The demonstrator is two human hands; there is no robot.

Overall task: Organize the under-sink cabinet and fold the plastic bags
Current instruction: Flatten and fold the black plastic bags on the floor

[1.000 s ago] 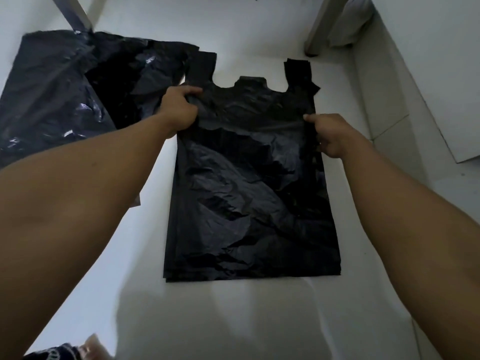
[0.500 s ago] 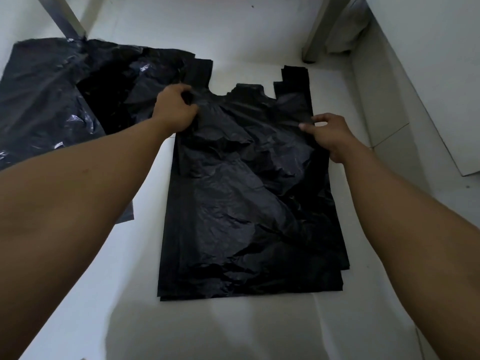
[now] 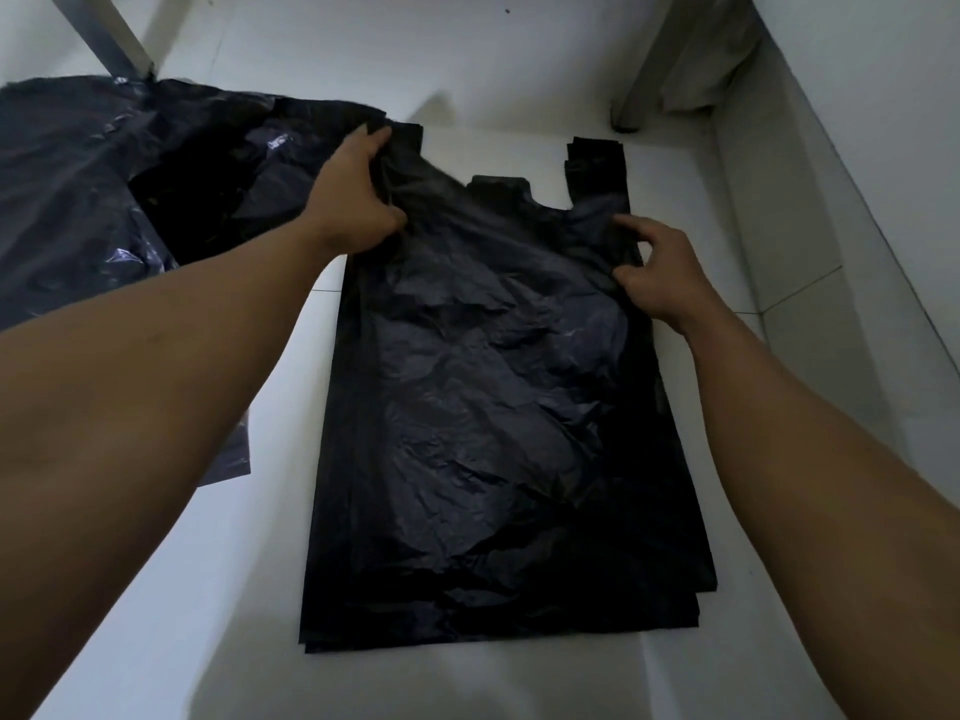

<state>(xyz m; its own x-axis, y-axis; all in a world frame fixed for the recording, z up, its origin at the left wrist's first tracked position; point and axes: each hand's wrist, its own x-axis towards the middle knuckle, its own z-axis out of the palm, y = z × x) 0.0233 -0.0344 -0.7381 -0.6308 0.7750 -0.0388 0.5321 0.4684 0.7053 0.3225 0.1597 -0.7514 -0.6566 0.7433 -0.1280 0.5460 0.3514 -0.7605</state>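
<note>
A black plastic bag with two handles lies flat on the white floor, on top of other flat black bags whose edges show at its bottom right. My left hand grips the bag's left handle near the top. At the base of the right handle, my right hand pinches the bag's right edge between thumb and fingers. The right handle lies flat, pointing away from me.
A loose heap of crumpled black bags spreads over the floor at the left. A grey metal leg stands at the back left, another post at the back right. A white tiled wall runs along the right.
Both hands have slid up the bag towards its handles, the left hand reaching the left handle. The top bag has been spread flatter over the stack.
</note>
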